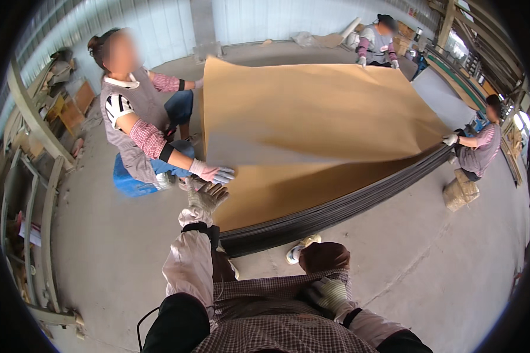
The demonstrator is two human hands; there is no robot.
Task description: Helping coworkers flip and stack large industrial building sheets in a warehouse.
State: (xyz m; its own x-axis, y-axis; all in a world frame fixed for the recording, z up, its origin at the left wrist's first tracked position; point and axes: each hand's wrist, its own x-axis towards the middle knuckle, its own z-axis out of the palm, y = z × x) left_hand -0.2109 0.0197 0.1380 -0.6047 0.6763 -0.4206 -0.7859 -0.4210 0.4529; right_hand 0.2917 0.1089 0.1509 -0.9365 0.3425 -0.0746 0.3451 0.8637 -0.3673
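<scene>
Roughly, as I watched through the head camera:
Left hand: my left hand, in a worn work glove, was stretched forward with its fingers spread wide, just at the near left corner of the stack of sheets; I could not tell whether it touched.
Right hand: my right hand, gloved too, lay on my checked apron by my knee, fingers loosely curled, gripping nothing I could make out.
Brown sheet: the large thin brown sheet was lifted above the stack, sagging in the middle, well ahead of me.
Co-worker on the left: a person in a checked apron leaned in, a pink-gloved hand pinching the sheet's near left corner, just beyond my left hand.
Co-worker on the right: another person's white-gloved hand held the sheet's right corner.
Far end: a third person stood at the far edge.
Floor: grey concrete floor, a blue drum behind the left co-worker.
</scene>
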